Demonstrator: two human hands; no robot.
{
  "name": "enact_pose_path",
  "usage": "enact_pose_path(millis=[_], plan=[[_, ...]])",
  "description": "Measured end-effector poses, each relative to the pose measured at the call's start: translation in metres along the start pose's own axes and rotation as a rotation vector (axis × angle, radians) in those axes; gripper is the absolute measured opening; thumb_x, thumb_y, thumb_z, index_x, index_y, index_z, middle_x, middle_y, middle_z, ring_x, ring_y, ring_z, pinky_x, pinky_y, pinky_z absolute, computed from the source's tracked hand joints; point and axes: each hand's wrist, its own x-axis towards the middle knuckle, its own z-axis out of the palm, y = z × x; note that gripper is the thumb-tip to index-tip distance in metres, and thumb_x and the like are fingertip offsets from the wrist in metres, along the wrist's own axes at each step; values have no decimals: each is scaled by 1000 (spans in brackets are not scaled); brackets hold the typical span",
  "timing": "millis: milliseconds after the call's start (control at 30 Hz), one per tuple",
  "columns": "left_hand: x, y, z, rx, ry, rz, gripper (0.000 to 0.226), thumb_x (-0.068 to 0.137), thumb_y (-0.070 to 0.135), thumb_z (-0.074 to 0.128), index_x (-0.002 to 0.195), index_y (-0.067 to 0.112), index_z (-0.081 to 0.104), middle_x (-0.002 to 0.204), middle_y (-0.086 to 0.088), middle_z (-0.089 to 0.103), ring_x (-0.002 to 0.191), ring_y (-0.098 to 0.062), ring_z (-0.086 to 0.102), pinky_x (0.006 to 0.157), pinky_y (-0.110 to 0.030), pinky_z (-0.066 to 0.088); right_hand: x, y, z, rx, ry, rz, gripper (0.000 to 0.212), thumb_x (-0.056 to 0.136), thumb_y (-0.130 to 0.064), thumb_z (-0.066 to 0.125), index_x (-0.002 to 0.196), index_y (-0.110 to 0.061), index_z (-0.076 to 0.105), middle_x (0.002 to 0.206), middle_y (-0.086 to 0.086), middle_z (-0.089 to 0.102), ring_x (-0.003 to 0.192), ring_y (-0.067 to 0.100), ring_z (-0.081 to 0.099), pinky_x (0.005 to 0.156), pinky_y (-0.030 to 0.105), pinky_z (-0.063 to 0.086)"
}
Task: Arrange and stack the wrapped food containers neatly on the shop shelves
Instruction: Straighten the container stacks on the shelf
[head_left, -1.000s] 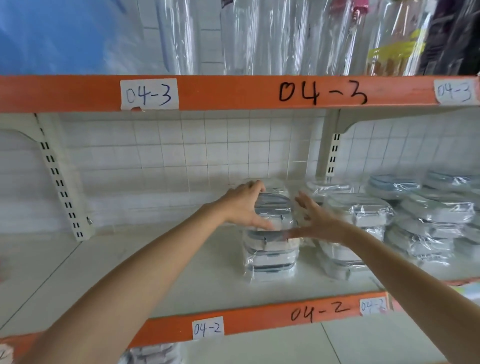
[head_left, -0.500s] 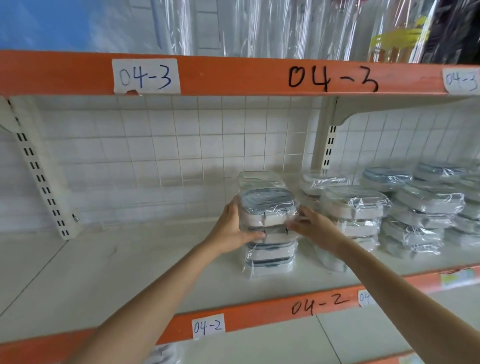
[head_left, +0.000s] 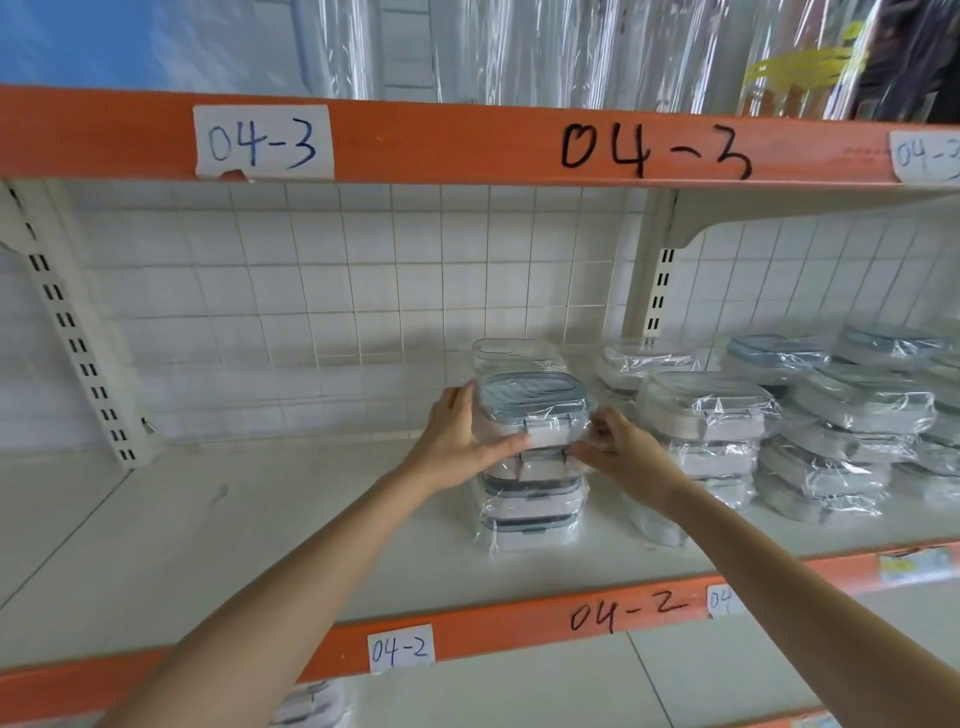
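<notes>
- Shelf unit: white shelf board (head_left: 218, 540) w/ orange front edge marked "04-2" (head_left: 628, 613), plus paper tag "04-2" (head_left: 401, 648). Left half of board bare.
- Upper orange rail (head_left: 441, 140) marked "04-3", paper tag (head_left: 264, 141) at left, 2nd tag cut off at right edge.
- White wire grid back panel (head_left: 337, 291); slotted uprights at left (head_left: 78, 358) & centre-right (head_left: 655, 291).
- Above the rail: clear plastic-wrapped goods (head_left: 519, 47), blurry; something yellow at upper right, can't tell what.
- Right of board: crowd of wrapped containers (head_left: 831, 431), several low stacks touching each other, running out of frame at right. Nearest stack (head_left: 706, 415) sits just beside the one being handled, close to the right wrist.
- Centre stack (head_left: 530, 509): wrapped containers w/ grey-blue lids, piled on the board. Lower ones partly hidden by hands; count unclear.
- Behind it a clear wrapped container (head_left: 511, 351), mostly hidden.
- Top container (head_left: 535, 410) sits on centre stack, upright, clip facing cam.
- Lower shelf: edge of another wrapped item (head_left: 311, 704), cut off at bottom.
- Left hand (head_left: 457, 441): curled round top container's left side, thumb across front, fingers on the far side.
- Right hand (head_left: 623, 457): on the stack's right front corner, fingers bent into the wrap; fingertips blurry, so can't tell exactly which container they pinch.
</notes>
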Motion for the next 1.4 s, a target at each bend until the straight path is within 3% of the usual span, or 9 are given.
enact_pose_path(millis=[233, 433, 500, 667, 800, 933, 1167, 1300, 1400], plan=[[4, 12, -2, 62, -71, -37, 96, 81, 53, 66, 153, 21, 10, 156, 6, 17, 142, -12, 22, 108, -24, 19, 3, 2, -2, -102, -20, -46, 49, 88, -28, 65, 125, -7, 40, 119, 11, 58, 106, 28, 57, 80, 30, 40], [5, 18, -11, 22, -119, -34, 89, 82, 39, 70, 152, 26, 16, 158, 3, 19, 144, -16, 23, 118, -36, 22, 3, -3, -10, -48, -69, -98, 86, 86, -31, 66, 149, -14, 11, 139, 13, 45, 122, 28, 49, 100, 34, 40], [5, 20, -11, 36, -145, -57, 90, 83, 39, 69, 152, 26, 12, 159, 3, 17, 144, -18, 22, 118, -36, 22, 3, -2, -10, -74, -85, -112, 81, 88, -30, 64, 149, -12, 14, 140, 12, 44, 121, 29, 50, 99, 35, 41], [3, 25, -11, 150, -168, -96, 94, 86, 41, 65, 153, 20, 3, 160, 2, 12, 145, -15, 17, 118, -34, 20, 4, 1, -8, -182, -116, -103, 49, 95, -23, 54, 133, -1, 32, 123, 19, 55, 112, 34, 53, 77, 27, 34], [-2, 33, -11, 223, -82, -73, 85, 84, 38, 69, 151, 14, 21, 149, 0, 38, 138, -18, 34, 111, -25, 26, 3, -6, -12, -250, -155, -101, 50, 96, -22, 50, 135, 0, 29, 124, 20, 54, 116, 35, 52, 81, 28, 36], [-13, 41, -15, 297, -53, -61, 51, 84, 39, 69, 125, 13, 54, 125, -2, 59, 115, -17, 54, 99, -30, 42, -3, -11, -21, -327, -234, -84, 53, 96, -20, 50, 139, -1, 25, 134, 20, 44, 123, 32, 46, 94, 32, 40], [-41, 54, -22, 660, -67, -95, 55, 92, 38, 56, 135, 8, 39, 129, -9, 47, 116, -25, 50, 92, -36, 44, -32, -19, -26, -392, -259, -25, 66, 94, -23, 52, 144, 4, 18, 142, 17, 37, 130, 29, 39, 101, 32, 37], [-86, 51, -27, 781, -103, -39, 42, 92, 32, 54, 126, 9, 45, 127, -8, 46, 112, -25, 50, 85, -37, 45, -55, -29, -13, -411, -230, 36, 64, 90, -19, 54, 141, 4, 22, 138, 17, 39, 126, 30, 42, 107, 38, 37], [-125, 44, -33, 812, -137, -52, 40, 91, 29, 54, 125, 9, 46, 129, -8, 47, 118, -26, 49, 90, -39, 46, -78, -39, -2, -532, -168, 71, 62, 90, -24, 55, 139, 1, 25, 139, 15, 37, 128, 30, 38, 107, 38, 33]])
